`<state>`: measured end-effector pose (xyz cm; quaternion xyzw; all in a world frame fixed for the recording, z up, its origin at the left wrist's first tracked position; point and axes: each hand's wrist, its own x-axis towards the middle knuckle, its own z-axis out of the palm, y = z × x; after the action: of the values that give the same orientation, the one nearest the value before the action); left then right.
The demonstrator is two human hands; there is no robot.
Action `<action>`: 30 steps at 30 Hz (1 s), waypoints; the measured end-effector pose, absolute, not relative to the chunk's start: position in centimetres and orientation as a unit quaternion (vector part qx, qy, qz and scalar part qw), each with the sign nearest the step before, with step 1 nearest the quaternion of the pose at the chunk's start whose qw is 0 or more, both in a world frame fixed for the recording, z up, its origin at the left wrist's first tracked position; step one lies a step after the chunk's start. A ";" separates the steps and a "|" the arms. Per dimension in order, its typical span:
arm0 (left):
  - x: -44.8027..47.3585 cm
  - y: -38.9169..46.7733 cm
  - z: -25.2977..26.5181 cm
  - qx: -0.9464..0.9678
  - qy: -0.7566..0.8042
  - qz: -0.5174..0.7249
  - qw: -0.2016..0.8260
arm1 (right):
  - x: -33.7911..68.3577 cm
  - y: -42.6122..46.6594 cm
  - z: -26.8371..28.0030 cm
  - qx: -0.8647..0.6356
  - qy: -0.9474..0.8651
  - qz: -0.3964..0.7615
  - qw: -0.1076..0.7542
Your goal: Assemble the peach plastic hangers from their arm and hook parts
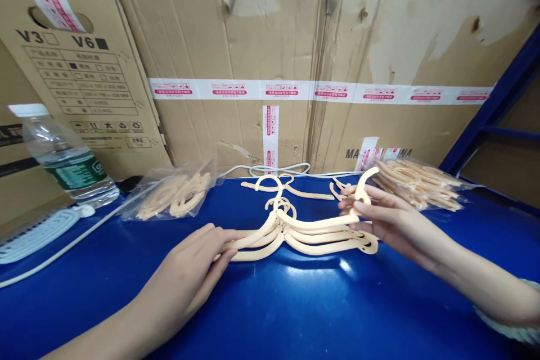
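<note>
Several cream plastic clothes hangers [320,239] are stacked in front of me, with a curved hook standing up at their middle. My left hand [198,264] is closed around the stack's left ends, thumb in front and fingers behind. At the other side, my right hand [388,216] pinches a cream curved hook piece [363,194] between thumb and fingers, right by the top hanger's right tip. Whether this piece is joined to that tip I cannot tell. Behind the stack, a loose hanger [312,194] lies on the blue table [295,309].
Clear bags of hanger parts lie at left [172,191] and right [417,183]. A water bottle [71,160], a pale blue hairbrush [37,236] and a white cable [71,250] are on the left. Large cardboard boxes [236,28] stand along the back; a blue metal frame [493,101] is at right.
</note>
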<state>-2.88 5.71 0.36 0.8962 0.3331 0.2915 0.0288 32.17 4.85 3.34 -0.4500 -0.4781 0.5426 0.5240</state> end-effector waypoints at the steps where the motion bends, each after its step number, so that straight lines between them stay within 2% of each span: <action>1: -3.0 5.9 0.4 0.900 0.327 0.289 -0.001 | 32.8 5.2 3.5 -0.447 -0.475 0.538 0.535; 4: -3.3 6.1 0.6 0.904 0.313 0.281 -0.081 | 35.0 6.3 3.8 -0.444 -0.485 0.523 0.542; 9: -3.3 6.1 1.3 0.907 0.293 0.253 -0.166 | 38.0 7.0 4.8 -0.456 -0.531 0.507 0.503; 11: -3.1 6.0 1.6 0.912 0.275 0.246 -0.181 | 38.9 6.9 5.2 -0.469 -0.593 0.491 0.433; 15: -2.7 5.5 1.7 0.923 0.263 0.226 -0.164 | 39.8 6.5 6.1 -0.476 -0.755 0.405 0.201; 19: -2.5 4.9 1.6 0.931 0.264 0.207 -0.146 | 39.3 6.3 6.3 -0.468 -0.825 0.304 0.091; 30: -2.5 4.5 0.8 0.928 0.292 0.214 -0.088 | 38.0 6.0 5.4 -0.521 -0.818 0.239 0.055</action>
<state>-2.46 4.47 0.85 0.9282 0.2917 0.2136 -0.0884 38.03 6.03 5.38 -0.5211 -0.8177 0.2385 0.0548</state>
